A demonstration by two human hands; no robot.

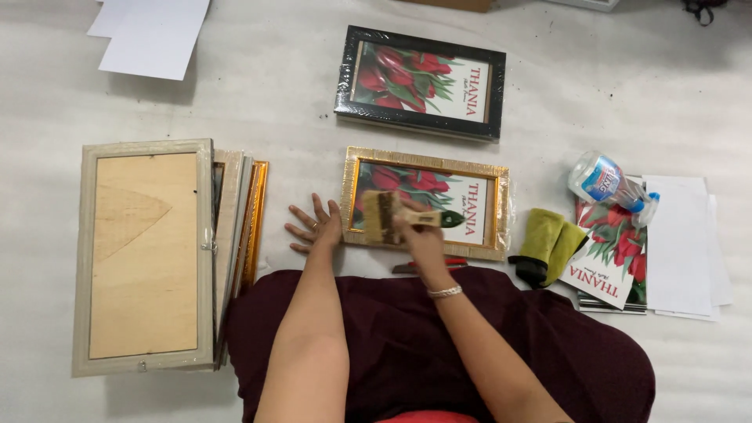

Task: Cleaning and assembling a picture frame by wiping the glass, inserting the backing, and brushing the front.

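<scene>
Resting flat with fingers spread, left hand (313, 225) empty, pressing the floor just beside the left end of the gold frame (427, 202), long axis running left to right. Closing around a paintbrush (395, 217), right hand (419, 235) sweeping bristles over the frame's left part, nearer of the two

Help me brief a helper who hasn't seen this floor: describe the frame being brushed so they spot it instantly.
Start at the person's dark maroon lap; the gold frame lies just beyond it on the white floor, with the left hand at its left edge and the right hand holding a paintbrush over it. Unlike the black frame farther away, showing the same red flower print, its border is gold.
</scene>
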